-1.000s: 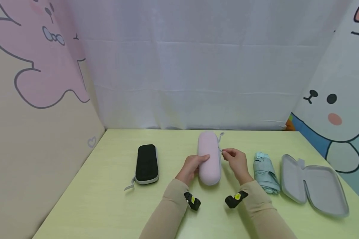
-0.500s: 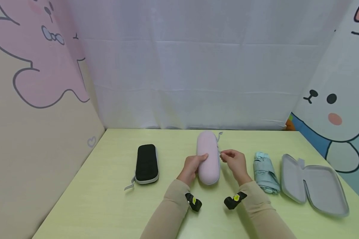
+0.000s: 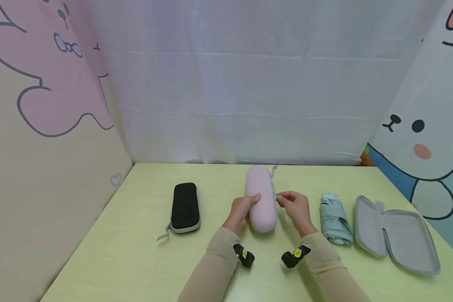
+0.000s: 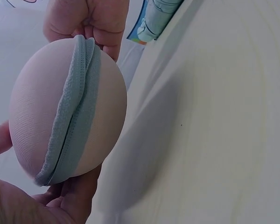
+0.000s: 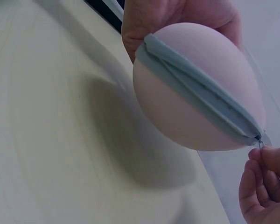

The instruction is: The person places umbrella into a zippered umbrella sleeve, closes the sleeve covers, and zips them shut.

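A pink zippered hard case (image 3: 262, 214) is held up off the table, its long side pointing away from me. My left hand (image 3: 240, 212) grips it from the left, thumb on top and fingers underneath. At its right side my right hand (image 3: 297, 209) pinches the small zipper pull (image 5: 260, 143) between thumb and finger. A grey-blue zipper band (image 4: 72, 121) runs round the case, and its two edges lie close together at the near end. From the far end sticks out a small grey strap (image 3: 273, 170).
A black case (image 3: 185, 205) with a grey strap lies left on the table (image 3: 135, 251). On the right lie a folded light-teal fabric bundle (image 3: 335, 218) and a grey hard case (image 3: 411, 239), spread open. A white curtain (image 3: 249, 105) hangs behind the table.
The pink case and the right hand have shifted slightly left, the hand also a little nearer to me. The left hand keeps its grip and the right its pinch.
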The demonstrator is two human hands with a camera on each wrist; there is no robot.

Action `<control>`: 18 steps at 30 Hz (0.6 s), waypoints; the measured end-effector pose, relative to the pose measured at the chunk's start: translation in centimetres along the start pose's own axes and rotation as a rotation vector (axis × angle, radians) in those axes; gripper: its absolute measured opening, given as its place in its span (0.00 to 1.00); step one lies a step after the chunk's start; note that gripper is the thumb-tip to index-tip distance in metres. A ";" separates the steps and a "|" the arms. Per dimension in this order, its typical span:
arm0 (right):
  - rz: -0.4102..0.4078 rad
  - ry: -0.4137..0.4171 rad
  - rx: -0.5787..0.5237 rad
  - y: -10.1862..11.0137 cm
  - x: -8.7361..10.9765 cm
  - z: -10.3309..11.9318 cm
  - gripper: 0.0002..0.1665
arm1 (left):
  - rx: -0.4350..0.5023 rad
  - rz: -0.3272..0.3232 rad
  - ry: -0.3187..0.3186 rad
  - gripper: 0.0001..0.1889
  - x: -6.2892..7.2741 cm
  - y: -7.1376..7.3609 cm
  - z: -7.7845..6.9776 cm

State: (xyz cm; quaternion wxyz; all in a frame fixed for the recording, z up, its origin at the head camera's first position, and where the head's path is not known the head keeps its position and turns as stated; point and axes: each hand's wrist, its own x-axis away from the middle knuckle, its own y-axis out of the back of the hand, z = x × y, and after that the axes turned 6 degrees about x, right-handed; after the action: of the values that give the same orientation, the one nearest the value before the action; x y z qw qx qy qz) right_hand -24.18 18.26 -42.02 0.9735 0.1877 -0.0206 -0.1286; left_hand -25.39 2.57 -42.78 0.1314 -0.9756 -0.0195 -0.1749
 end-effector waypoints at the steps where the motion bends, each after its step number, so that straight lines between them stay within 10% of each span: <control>1: 0.000 -0.001 -0.004 0.0 0.0 0.0 0.09 | 0.000 -0.001 -0.001 0.28 0.0 0.0 0.0; 18: 0.006 -0.005 -0.029 0.0 0.6 -0.1 0.09 | 0.028 0.000 0.005 0.31 0.1 0.2 -0.1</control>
State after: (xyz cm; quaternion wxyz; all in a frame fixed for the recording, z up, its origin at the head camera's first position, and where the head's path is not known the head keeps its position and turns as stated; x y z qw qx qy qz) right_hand -23.61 18.19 -42.11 0.9765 0.1733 -0.0220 -0.1265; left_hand -25.32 2.33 -42.71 0.1452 -0.9732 -0.0217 -0.1770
